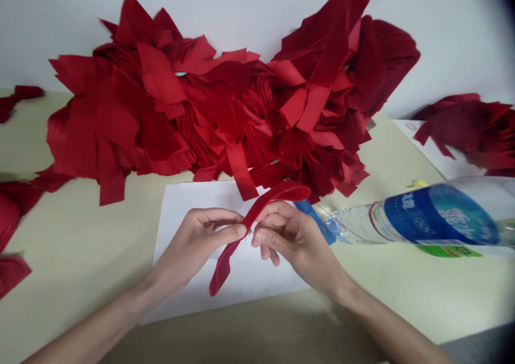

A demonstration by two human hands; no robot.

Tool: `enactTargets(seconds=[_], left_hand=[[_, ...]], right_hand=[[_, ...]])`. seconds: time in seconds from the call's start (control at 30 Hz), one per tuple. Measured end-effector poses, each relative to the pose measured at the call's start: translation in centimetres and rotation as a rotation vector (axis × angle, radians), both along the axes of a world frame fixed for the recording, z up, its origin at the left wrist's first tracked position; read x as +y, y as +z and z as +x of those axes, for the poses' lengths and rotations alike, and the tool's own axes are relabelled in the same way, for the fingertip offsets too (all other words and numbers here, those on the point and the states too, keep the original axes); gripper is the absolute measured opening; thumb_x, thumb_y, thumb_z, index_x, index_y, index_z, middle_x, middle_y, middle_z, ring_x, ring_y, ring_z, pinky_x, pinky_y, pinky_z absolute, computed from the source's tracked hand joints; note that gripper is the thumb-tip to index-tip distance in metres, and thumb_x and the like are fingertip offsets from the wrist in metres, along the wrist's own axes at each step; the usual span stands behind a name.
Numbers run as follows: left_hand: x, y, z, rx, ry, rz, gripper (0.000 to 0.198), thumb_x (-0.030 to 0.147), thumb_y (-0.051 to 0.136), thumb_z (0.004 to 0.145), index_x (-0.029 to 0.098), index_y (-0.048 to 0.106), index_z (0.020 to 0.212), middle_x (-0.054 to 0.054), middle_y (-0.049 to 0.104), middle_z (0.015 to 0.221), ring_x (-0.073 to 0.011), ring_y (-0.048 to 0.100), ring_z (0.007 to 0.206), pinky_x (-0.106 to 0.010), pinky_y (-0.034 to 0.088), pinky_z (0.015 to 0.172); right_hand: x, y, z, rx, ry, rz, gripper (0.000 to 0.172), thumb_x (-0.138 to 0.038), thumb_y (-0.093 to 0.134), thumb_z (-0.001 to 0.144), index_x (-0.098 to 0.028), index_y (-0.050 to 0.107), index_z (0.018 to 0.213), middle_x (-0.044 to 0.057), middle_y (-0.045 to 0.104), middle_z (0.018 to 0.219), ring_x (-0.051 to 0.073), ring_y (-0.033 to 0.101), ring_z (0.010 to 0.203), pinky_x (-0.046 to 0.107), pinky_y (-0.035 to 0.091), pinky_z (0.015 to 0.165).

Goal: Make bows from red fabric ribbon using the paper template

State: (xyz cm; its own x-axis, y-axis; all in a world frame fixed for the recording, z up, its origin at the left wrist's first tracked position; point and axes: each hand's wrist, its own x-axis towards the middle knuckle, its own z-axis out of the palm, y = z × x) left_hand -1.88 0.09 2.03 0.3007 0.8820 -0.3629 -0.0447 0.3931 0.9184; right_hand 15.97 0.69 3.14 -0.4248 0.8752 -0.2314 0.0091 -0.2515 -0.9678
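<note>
A folded strip of red fabric (227,259) hangs in a narrow loop between my hands, its upper end curving over to the right. My left hand (197,243) pinches it between thumb and fingers. My right hand (292,240) grips it from the other side with its fingertips. Both hands are above a white paper sheet (265,278). A large heap of cut red fabric pieces (201,106) lies just beyond the hands, with loose strips touching the paper's far edge.
A clear plastic water bottle (430,219) with a blue label lies on its side to the right, its blue-capped neck close to my right hand. More red pieces (470,128) lie on a paper at the far right, and others (16,219) at the left edge of the beige table (68,256).
</note>
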Motion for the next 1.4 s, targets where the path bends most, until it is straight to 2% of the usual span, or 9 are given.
enactTargets(seconds=[0.23,0.4,0.53,0.63,0.77,0.93,1.07,1.2,1.4], left_hand=[[0.0,0.3,0.3,-0.091,0.015,-0.087,0.01,0.024,0.064,0.078,0.021,0.074,0.079,0.0,0.063,0.073,-0.0163,0.054,0.079,-0.031,0.041,0.08],[-0.1,0.4,0.1,-0.18,-0.03,-0.17,0.011,0.022,0.063,0.076,0.022,0.074,0.073,0.001,0.064,0.067,-0.013,0.054,0.069,-0.026,0.041,0.07],[-0.3,0.9,-0.2,-0.186,-0.212,-0.214,0.01,0.02,0.063,0.069,0.021,0.072,0.067,0.0,0.066,0.067,-0.0143,0.055,0.067,-0.025,0.041,0.063],[-1.0,1.2,-0.1,0.048,-0.36,-0.137,0.006,0.023,0.066,0.064,0.022,0.072,0.067,0.0,0.066,0.069,-0.0184,0.057,0.073,-0.027,0.041,0.065],[-1.7,0.8,0.8,0.434,-0.395,0.148,0.01,0.02,0.058,0.07,0.021,0.067,0.065,-0.001,0.067,0.074,-0.0207,0.058,0.075,-0.031,0.041,0.069],[-0.8,-0.5,1.0,0.593,-0.208,0.277,0.014,0.018,0.053,0.073,0.02,0.063,0.064,-0.002,0.067,0.074,-0.0212,0.059,0.075,-0.034,0.041,0.07],[0.1,-0.8,0.3,0.299,-0.146,0.088,0.017,0.028,0.055,0.08,0.02,0.067,0.071,0.0,0.067,0.077,-0.0187,0.061,0.079,-0.03,0.043,0.074],[0.4,-0.8,0.2,0.058,-0.1,-0.098,0.014,0.027,0.06,0.079,0.019,0.071,0.077,-0.002,0.069,0.078,-0.0179,0.061,0.082,-0.03,0.043,0.077],[0.5,-0.6,0.0,-0.16,-0.152,-0.194,0.011,0.026,0.064,0.077,0.02,0.073,0.074,-0.001,0.068,0.071,-0.0147,0.059,0.072,-0.026,0.044,0.07]], right_hand=[[-0.2,0.9,0.8,-0.34,0.039,0.277,0.012,-0.022,0.057,0.085,-0.019,0.067,0.08,-0.001,0.064,0.07,0.009,0.054,0.06,0.021,0.042,0.051],[0.5,0.8,1.0,-0.272,0.126,0.205,0.013,-0.021,0.054,0.086,-0.016,0.064,0.079,-0.001,0.061,0.067,0.008,0.046,0.055,0.021,0.037,0.049],[1.4,0.1,2.2,-0.176,0.336,0.188,0.014,-0.024,0.052,0.088,-0.016,0.063,0.087,0.0,0.061,0.076,0.009,0.05,0.063,0.021,0.039,0.055],[2.0,0.4,2.6,-0.208,0.516,0.206,0.01,-0.022,0.056,0.085,-0.016,0.064,0.084,-0.003,0.058,0.068,0.007,0.047,0.057,0.02,0.037,0.052],[1.7,1.8,1.6,-0.55,0.756,0.544,0.015,-0.008,0.052,0.084,-0.015,0.065,0.082,-0.002,0.06,0.067,0.008,0.051,0.058,0.022,0.039,0.057],[-0.6,1.8,-0.1,-1.082,0.651,1.027,0.014,-0.001,0.053,0.073,-0.01,0.062,0.078,0.008,0.061,0.072,0.017,0.053,0.057,0.029,0.029,0.045],[-1.7,0.1,-0.2,-0.968,0.302,0.869,0.021,-0.011,0.04,0.09,-0.012,0.061,0.086,0.006,0.061,0.073,0.016,0.056,0.06,0.029,0.037,0.052],[-2.0,-0.7,0.4,-0.675,0.091,0.646,0.019,-0.019,0.043,0.093,-0.016,0.062,0.092,0.002,0.062,0.076,0.011,0.053,0.061,0.025,0.04,0.057],[-1.1,-0.4,1.2,-0.434,0.107,0.307,0.019,-0.026,0.05,0.091,-0.017,0.065,0.084,-0.002,0.056,0.064,0.008,0.039,0.052,0.021,0.031,0.046]])
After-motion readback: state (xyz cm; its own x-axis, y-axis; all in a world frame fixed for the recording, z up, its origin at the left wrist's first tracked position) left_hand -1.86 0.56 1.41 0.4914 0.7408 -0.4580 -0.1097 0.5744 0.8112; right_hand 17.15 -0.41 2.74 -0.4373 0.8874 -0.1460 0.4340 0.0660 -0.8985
